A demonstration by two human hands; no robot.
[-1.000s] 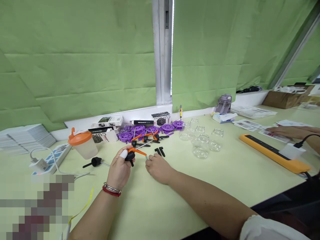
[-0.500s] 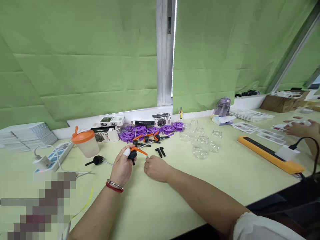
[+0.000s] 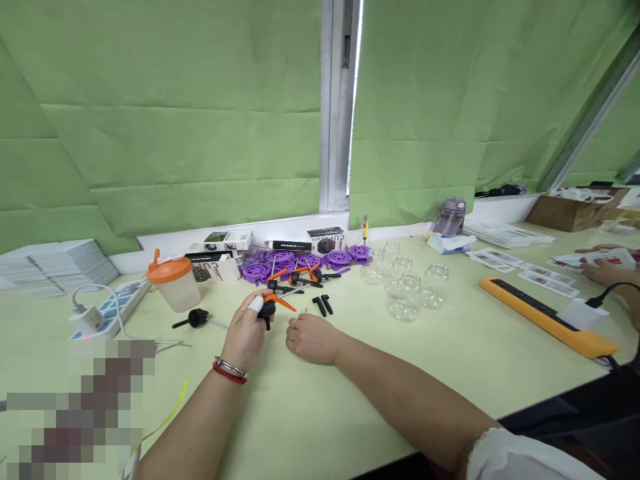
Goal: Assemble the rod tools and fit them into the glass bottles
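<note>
The person's left hand is raised just off the pale green counter, its fingers pinching a small black-and-orange part; a white cover sits on one fingertip and the part's orange arm points right, towards the right hand. A second ago the right hand's fingers were up at the tip of that orange arm; now the hand has drawn back a little and rests on the counter just below and beside the tip, not touching it. Its fingers are curled loosely inward, and it cannot be told whether they pinch anything small. The left hand's hold on the part has not changed. Just beyond the right hand lie two black pegs, and behind them a heap of purple discs with more orange-and-black parts on it. To the right of the heap stands a cluster of clear glass jars. To the left of the left hand lies a black knob on a thin rod, with an orange-lidded cup behind it and a power strip further left. A long orange bar lies well apart on the right. At the far right edge a co-worker's hand, which lay flat on the counter a second ago, is now lifted with a card in it
</note>
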